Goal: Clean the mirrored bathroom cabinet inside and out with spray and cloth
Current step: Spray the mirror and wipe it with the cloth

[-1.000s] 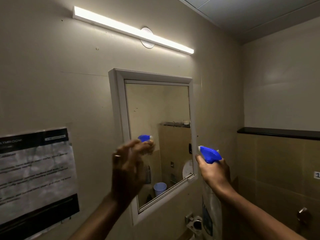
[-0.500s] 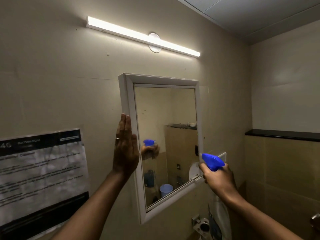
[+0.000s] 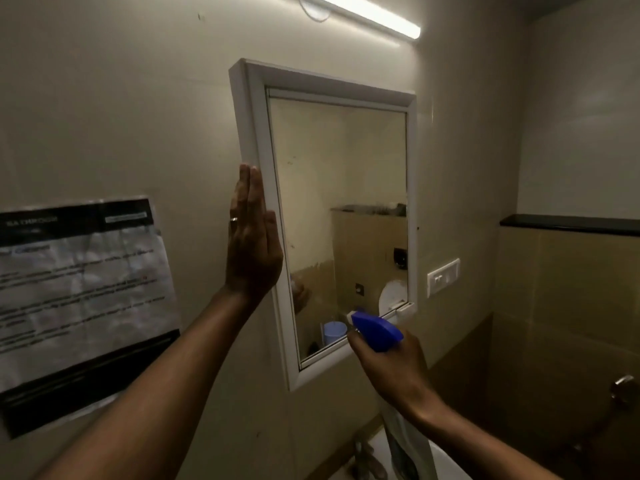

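The white-framed mirrored cabinet (image 3: 256, 140) hangs on the beige wall, its door closed and its glass showing smudges. My left hand (image 3: 252, 240) is flat, fingers together and pointing up, lying against the cabinet's left frame edge and holding nothing. My right hand (image 3: 391, 362) grips a spray bottle with a blue trigger head (image 3: 375, 330), held just in front of the mirror's lower right corner, nozzle aimed left toward the glass. The bottle's clear body (image 3: 401, 445) hangs below my wrist. No cloth is in sight.
A laminated notice (image 3: 79, 292) is stuck to the wall at left. A white switch plate (image 3: 443, 277) sits right of the cabinet, a dark ledge (image 3: 568, 225) runs along the right wall, and a tube light (image 3: 367, 15) glows above. A tap (image 3: 367, 459) and white basin rim show below.
My left hand went from hovering in front of the mirror to flat against the cabinet's left frame. My right hand with the bottle dropped slightly toward the lower right corner.
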